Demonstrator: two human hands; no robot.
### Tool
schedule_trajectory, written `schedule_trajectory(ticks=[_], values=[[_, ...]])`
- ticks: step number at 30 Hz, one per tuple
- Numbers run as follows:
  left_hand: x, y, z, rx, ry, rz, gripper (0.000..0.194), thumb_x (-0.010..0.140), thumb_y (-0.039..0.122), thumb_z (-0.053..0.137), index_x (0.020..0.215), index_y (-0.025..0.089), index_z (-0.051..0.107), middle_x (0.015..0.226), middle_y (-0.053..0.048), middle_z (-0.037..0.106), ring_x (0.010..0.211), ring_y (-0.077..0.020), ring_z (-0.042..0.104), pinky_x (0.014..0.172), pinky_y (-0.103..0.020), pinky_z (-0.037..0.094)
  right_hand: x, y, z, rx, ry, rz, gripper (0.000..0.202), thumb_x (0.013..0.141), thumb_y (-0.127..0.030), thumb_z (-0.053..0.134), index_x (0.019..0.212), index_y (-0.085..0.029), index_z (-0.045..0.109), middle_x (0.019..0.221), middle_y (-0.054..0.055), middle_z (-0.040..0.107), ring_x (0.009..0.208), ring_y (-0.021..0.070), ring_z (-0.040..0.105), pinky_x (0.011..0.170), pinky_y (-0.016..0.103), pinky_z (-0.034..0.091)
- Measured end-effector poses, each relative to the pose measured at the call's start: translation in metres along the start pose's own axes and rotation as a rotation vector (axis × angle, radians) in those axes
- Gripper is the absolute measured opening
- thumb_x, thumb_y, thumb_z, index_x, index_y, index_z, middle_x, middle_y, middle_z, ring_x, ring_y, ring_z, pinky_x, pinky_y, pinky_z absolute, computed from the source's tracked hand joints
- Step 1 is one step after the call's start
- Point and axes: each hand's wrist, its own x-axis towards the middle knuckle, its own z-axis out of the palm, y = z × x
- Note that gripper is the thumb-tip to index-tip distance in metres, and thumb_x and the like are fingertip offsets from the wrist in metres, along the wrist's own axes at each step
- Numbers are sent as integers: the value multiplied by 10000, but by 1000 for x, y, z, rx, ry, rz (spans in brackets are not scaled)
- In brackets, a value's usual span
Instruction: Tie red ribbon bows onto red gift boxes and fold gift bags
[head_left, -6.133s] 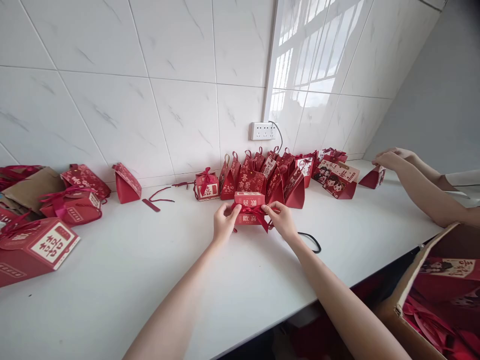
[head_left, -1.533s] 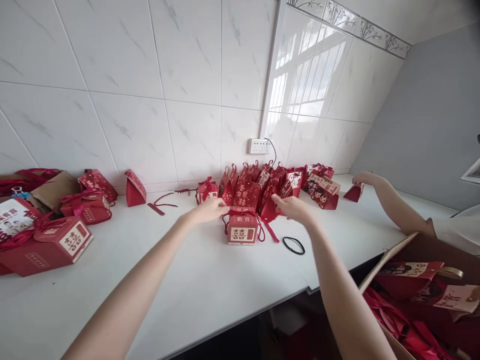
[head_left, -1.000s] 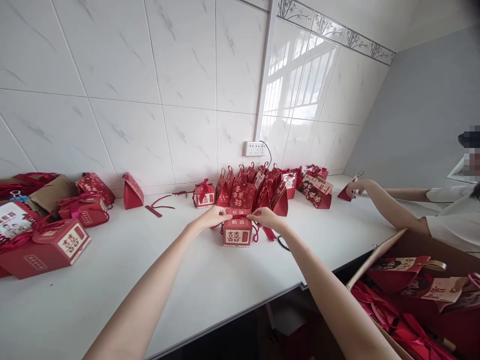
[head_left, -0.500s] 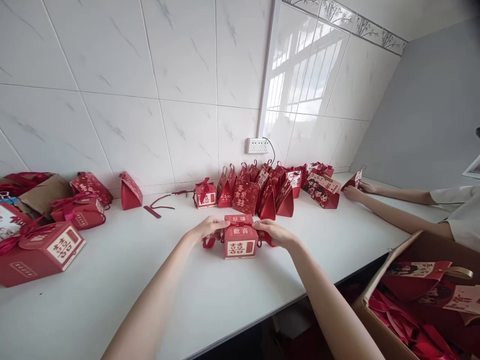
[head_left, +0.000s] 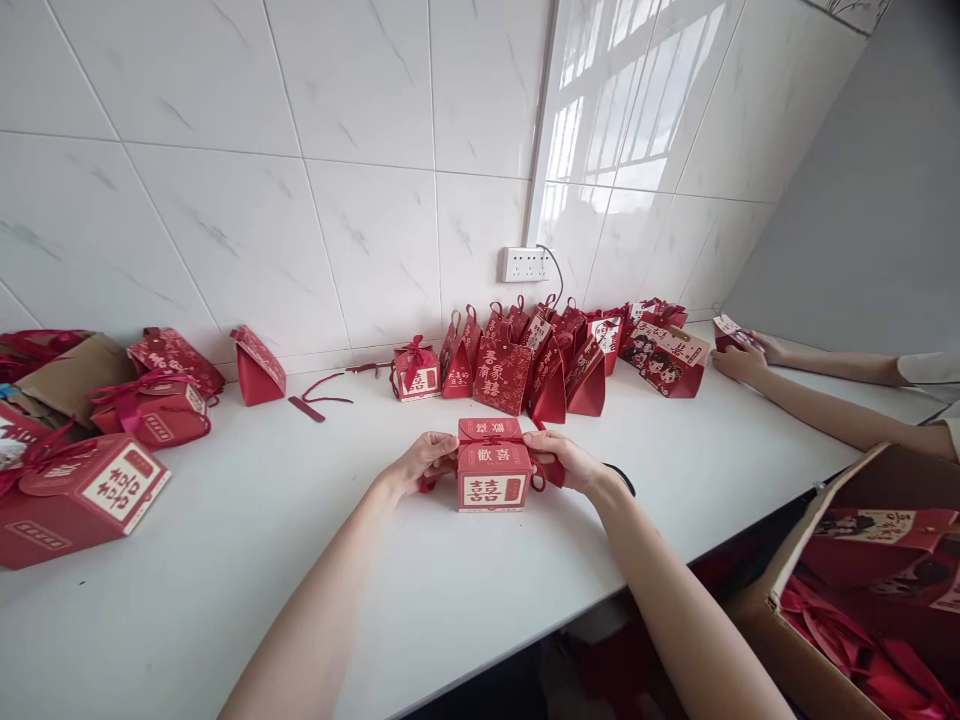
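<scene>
Facing the wearer on the white worktop (head_left: 420, 590), a red double-happiness gift box (head_left: 492, 492) sits upright between the two hands, its lid flaps meeting under a thin red ribbon (head_left: 492, 440). The left hand (head_left: 424, 463) and the right hand (head_left: 570, 462) have thumb and fingers closed at opposite sides of the box, apparently grasping the ribbon where it leaves the lid; the fingers hide exactly how much of it they hold. The step in hand looks like tightening the ribbon over the closed top. The next move probably calls for even tension from both sides, so the flaps stay down and the crossing stays centred, before any bow is made. Just behind stand triangular red gift boxes (head_left: 502, 380) and a small box with a finished bow (head_left: 417, 370). Off to the right, a co-worker's hands (head_left: 739, 358) handle another red box, beyond an open cardboard carton (head_left: 776, 578).
</scene>
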Motion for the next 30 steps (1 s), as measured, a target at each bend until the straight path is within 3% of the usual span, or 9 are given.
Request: schedule_trajectory(ticks=[4, 12, 17, 20, 23, 26, 30], values=[[-2, 1, 0, -19, -5, -5, 608, 432, 653, 760, 486, 159, 408, 427, 82, 374, 337, -1, 204, 319, -186, 59, 1, 4, -2, 48, -5, -14, 461, 602, -416, 778, 511, -202, 379, 447, -105, 143, 419, 75, 319, 395, 209, 254], [-3, 4, 0, -32, -18, -2, 611, 454, 623, 766, 483, 175, 352, 399, 107, 287, 341, -4, 189, 329, -188, 53, 4, 6, -7, 46, -15, -66, 481, 610, -385, 759, 481, -201, 334, 434, -85, 163, 499, 99, 376, 479, 217, 323], [-4, 5, 1, -15, -36, 14, 611, 499, 610, 751, 482, 177, 320, 401, 105, 298, 340, -2, 191, 339, -189, 54, 2, 3, -5, -4, -16, -62, 475, 639, -380, 736, 498, -204, 319, 447, -91, 188, 437, 72, 295, 449, 222, 295], [-8, 11, -1, 18, -62, 13, 556, 553, 577, 737, 486, 176, 359, 369, 112, 278, 322, -7, 208, 349, -181, 138, -6, -4, -2, -157, 10, -39, 447, 671, -424, 710, 522, -198, 354, 452, -97, 224, 417, 52, 239, 428, 216, 259], [-14, 29, -5, 69, -121, -21, 422, 614, 487, 736, 549, 170, 465, 356, 109, 323, 306, -27, 274, 391, -198, 270, -16, -17, 1, -416, 61, -5, 407, 732, -491, 638, 570, -186, 423, 463, -83, 301, 415, 52, 269, 408, 211, 213], [-20, 58, -6, 169, -204, -85, 312, 645, 396, 733, 618, 154, 536, 478, 21, 542, 402, -90, 473, 445, -232, 344, -26, -33, 4, -631, 126, 0, 433, 795, -560, 535, 607, -174, 479, 522, -42, 430, 429, 60, 345, 399, 218, 208], [-24, 93, -1, 489, -273, -121, 240, 708, 369, 671, 665, 152, 578, 642, -38, 645, 550, -132, 559, 536, -262, 411, -32, -50, 11, -781, 145, -24, 416, 770, -557, 578, 643, -163, 536, 598, -19, 502, 454, 64, 399, 420, 224, 279]])
